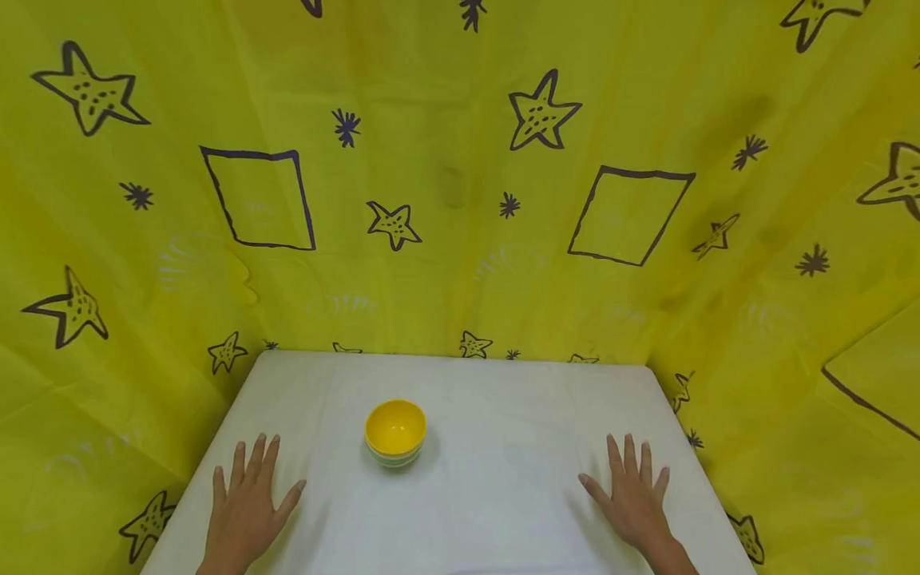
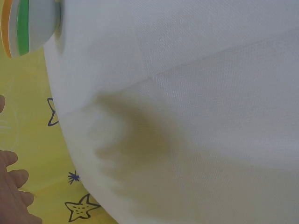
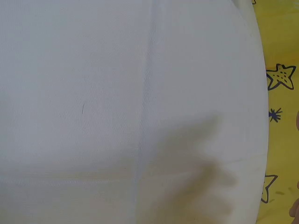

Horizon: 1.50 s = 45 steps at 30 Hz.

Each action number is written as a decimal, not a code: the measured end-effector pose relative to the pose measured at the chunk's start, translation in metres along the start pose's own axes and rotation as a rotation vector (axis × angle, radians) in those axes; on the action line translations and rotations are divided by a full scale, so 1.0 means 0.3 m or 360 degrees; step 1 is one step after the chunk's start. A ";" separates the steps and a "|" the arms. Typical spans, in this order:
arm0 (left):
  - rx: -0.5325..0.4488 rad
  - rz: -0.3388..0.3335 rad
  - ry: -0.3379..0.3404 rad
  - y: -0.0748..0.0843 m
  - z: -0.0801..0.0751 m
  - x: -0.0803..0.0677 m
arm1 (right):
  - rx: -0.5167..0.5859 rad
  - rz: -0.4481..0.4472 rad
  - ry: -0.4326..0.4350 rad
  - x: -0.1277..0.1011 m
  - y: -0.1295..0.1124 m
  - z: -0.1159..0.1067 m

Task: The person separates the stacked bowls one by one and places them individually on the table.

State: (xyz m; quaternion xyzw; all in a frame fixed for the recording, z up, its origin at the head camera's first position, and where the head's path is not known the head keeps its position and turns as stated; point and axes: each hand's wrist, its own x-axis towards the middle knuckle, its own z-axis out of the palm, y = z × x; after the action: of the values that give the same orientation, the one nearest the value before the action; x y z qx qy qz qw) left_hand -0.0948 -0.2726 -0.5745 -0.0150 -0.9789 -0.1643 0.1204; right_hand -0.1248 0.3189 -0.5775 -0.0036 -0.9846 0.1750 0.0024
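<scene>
While both hands, left (image 1: pixel 244 503) and right (image 1: pixel 632 499), rest flat and empty on the white-covered bench (image 1: pixel 503 415), the small yellow plastic-looking bowl stack (image 1: pixel 394 432) (probably light, rigid, slippery) seems best gripped at the rim.

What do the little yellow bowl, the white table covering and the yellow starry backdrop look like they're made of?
The small yellow bowl looks like smooth plastic or melamine: glossy inside, with green and orange bands outside; it may be a stack. The white table cover seems to be a thin non-woven or woven fabric, with a fine matte weave and fold creases. The yellow star-printed backdrop looks like thin sheeting, faintly creased; plastic or fabric, unclear.
</scene>
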 end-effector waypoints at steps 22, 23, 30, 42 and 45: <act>-0.0306 0.0064 0.0038 0.075 0.074 0.065 | 0.0370 -0.0158 0.0152 0.120 -0.237 0.111; -0.0344 0.0058 0.0024 0.085 0.084 0.072 | 0.0385 -0.0174 0.0157 0.128 -0.258 0.122; -0.0512 -0.0034 -0.0158 0.154 0.162 0.094 | 0.0527 -0.0217 0.0086 0.168 -0.361 0.159; -0.0651 -0.0062 -0.0144 0.222 0.229 0.098 | 0.0546 -0.0252 -0.0084 0.208 -0.467 0.202; -0.0694 -0.0065 -0.0140 0.230 0.234 0.106 | 0.0532 -0.0268 -0.0109 0.209 -0.500 0.210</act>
State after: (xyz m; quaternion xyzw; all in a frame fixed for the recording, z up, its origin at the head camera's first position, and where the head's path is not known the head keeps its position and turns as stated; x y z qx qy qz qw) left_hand -0.1372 -0.1848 -0.6092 -0.0279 -0.9246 -0.3737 0.0682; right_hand -0.1888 0.1567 -0.5847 0.0854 -0.9381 0.3353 -0.0159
